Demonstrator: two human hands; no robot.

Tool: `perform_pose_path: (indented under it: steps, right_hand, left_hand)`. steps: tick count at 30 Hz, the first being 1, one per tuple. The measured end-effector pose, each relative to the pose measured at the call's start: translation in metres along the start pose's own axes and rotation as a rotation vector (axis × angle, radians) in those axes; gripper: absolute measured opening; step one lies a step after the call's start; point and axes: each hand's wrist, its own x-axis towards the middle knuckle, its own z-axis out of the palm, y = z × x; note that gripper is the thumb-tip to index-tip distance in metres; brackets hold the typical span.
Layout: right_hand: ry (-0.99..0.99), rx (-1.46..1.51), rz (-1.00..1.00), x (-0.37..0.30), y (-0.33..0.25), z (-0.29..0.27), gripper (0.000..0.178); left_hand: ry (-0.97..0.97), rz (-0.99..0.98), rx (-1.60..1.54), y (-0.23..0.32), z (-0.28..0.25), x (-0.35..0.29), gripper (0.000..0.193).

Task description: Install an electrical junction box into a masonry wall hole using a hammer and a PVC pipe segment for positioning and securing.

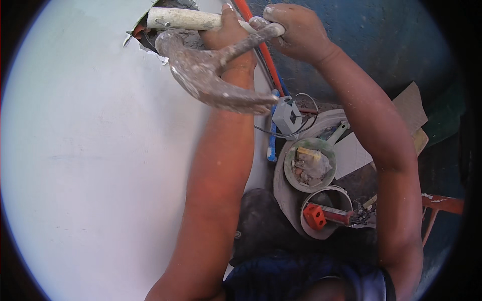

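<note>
My right hand (301, 34) grips the end of a claw hammer's handle, fingers closed around it. The dusty claw hammer (201, 75) hangs across my left forearm in this view, its claw pointing right and its striking face left. My left hand (228, 32) is wrapped round a whitish, plaster-smeared rod (183, 18); whether it is a tool handle or a pipe I cannot tell. The rod's blunt left end lies over a jagged hole (193, 40) in the white wall (100, 125). Rough grey material and torn edges show inside the hole.
Below right are a grey box (287, 118) with a wire, a blue strip (272, 140), and a pan (321, 186) of rubble. A bucket (346, 193) holds a red tube (339, 215) and orange block (315, 216). An orange-red pipe (268, 62) runs beside the wall; cardboard (411, 108) stands right.
</note>
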Motion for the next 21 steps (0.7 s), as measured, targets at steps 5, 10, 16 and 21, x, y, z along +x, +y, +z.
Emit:
perform_pose_path:
  steps: [5, 10, 16, 21]
  right_hand:
    - [0.052, -0.011, -0.034, -0.006, 0.005, 0.003, 0.017]
    - [0.037, -0.018, 0.004, 0.007, 0.002, -0.004, 0.019]
    - [0.071, 0.03, 0.067, 0.003, 0.019, 0.011, 0.027]
    - [0.043, 0.073, 0.076, 0.001, 0.0, 0.003, 0.029]
  left_hand:
    - [0.104, 0.032, -0.051, 0.001, 0.013, -0.003, 0.033]
    - [0.147, 0.135, 0.072, 0.009, 0.012, -0.004, 0.037]
    - [0.177, 0.216, 0.06, 0.002, 0.017, -0.008, 0.041]
    - [0.196, 0.208, 0.301, -0.002, -0.001, 0.009, 0.041]
